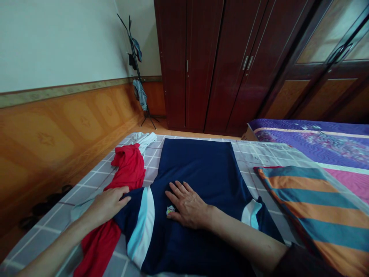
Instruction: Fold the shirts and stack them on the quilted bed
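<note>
Navy shirt [198,165], left hand [108,202] pinching its sleeve [133,209], right hand [188,207] flat across chest

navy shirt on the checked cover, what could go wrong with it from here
The left hand seems to pinch the navy shirt by a sleeve lying over the red garment, so a pull might drag the red cloth along. The right hand rests flat on the shirt near its badge; sliding it could bunch the fabric.
</note>
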The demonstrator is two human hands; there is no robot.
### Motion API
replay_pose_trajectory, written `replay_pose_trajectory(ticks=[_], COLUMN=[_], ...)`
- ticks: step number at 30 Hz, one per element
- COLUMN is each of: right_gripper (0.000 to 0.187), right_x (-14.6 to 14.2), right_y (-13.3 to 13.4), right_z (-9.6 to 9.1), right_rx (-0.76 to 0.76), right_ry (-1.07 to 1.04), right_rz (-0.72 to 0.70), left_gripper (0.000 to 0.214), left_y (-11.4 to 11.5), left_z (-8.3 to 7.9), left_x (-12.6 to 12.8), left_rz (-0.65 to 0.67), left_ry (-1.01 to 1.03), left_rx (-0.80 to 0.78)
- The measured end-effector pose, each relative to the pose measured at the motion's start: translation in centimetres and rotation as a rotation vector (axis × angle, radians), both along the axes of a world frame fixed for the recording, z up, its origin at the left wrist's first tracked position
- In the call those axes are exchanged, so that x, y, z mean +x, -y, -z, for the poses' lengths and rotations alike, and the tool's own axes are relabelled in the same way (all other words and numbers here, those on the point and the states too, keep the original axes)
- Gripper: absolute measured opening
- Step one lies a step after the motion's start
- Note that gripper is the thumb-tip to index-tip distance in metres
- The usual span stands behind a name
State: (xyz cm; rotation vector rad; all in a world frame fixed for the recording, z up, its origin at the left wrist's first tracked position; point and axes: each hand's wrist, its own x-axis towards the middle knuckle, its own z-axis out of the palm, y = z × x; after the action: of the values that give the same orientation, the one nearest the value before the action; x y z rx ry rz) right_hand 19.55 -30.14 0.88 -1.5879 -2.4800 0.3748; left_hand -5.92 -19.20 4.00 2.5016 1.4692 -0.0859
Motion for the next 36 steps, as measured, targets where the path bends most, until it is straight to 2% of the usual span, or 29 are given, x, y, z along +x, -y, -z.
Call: replay_pose_trajectory(ticks=[5,7,11,14,16,18,21,24,26,28,32,36], right_gripper=[0.068,0.069,0.073,0.068,0.064,0.065,0.070,0.070,0.070,0.068,0.071,0.071], right_x=[0.4,1.3,2.3,0.9,-0.4,-1.0,-0.5,0.6,0.7,0.4,-0.5,-0.6], right_y=[-0.2,0.2,1.0,1.1,0.3,-0.9,-2.8,-3.2,-2.4,-1.3,0.5,1.0], right_z=[0.5,0.8,0.9,0.9,0.9,1.0,0.8,0.6,0.9,1.4,2.3,2.1], right_rx=[0.029,0.032,0.027,0.100,0.166,0.194,0.148,0.108,0.118,0.144,0.164,0.135], right_ry=[-0.002,0.000,0.032,0.018,0.024,0.049,0.109,0.151,0.127,0.067,-0.024,-0.065], right_rz=[-0.030,0.017,0.175,0.053,-0.027,-0.037,0.066,0.185,0.175,0.134,0.174,0.162], left_gripper=[0.015,0.015,0.025,0.043,0.052,0.054,0.050,0.044,0.046,0.052,0.059,0.062], left_y=[1.0,1.1,0.9,0.8,0.8,0.9,0.7,0.1,-0.8,-2.4,-7.5,-12.6], left_z=[0.7,0.6,0.8,1.7,2.6,3.3,4.0,3.7,3.1,2.7,3.3,4.5], left_x=[-0.2,-0.3,0.7,3.2,5.0,6.0,5.6,4.4,4.4,5.5,10.2,15.3], left_rz=[0.015,0.033,0.126,0.244,0.274,0.239,0.167,0.145,0.122,0.083,-0.067,-0.199], left_ry=[-0.168,-0.193,-0.001,0.132,0.108,0.059,0.067,0.104,0.117,0.132,0.055,0.030], left_rx=[0.037,0.029,0.147,0.231,0.199,0.152,0.018,-0.076,-0.021,0.053,0.125,0.145])
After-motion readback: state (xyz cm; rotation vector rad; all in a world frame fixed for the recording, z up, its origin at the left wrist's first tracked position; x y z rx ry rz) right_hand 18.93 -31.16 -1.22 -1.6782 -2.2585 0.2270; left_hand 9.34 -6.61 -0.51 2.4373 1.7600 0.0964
